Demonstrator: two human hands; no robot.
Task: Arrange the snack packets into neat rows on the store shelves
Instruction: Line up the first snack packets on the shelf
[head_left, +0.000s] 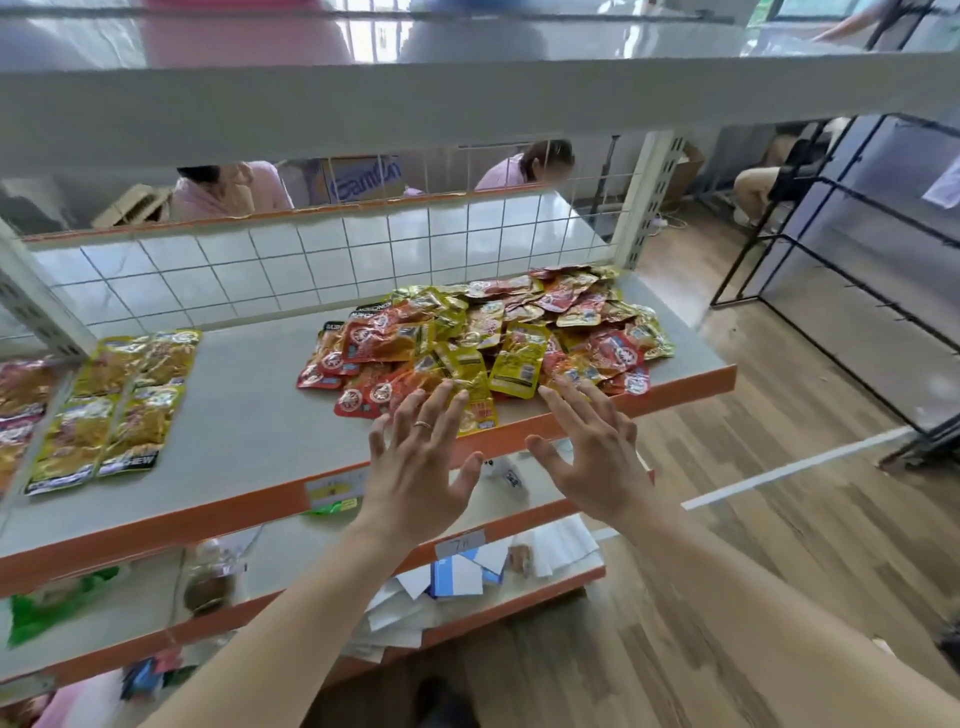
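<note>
A loose heap of red and yellow snack packets (483, 343) lies on the right half of the grey shelf (249, 415) with an orange front edge. On the shelf's left part, several larger yellow packets (111, 410) lie flat in neat rows. My left hand (421, 467) hovers at the heap's near edge with fingers spread and straight, its fingertips close to the front packets. My right hand (587, 452) is beside it, also spread, fingertips at the heap's front right. Neither hand holds anything.
A white wire grid (311, 260) backs the shelf, with an upper shelf (467, 98) overhead. Lower shelves (311, 566) hold papers, small boxes and a green packet. People sit behind the grid. A black wire rack (857, 249) stands on the wooden floor to the right.
</note>
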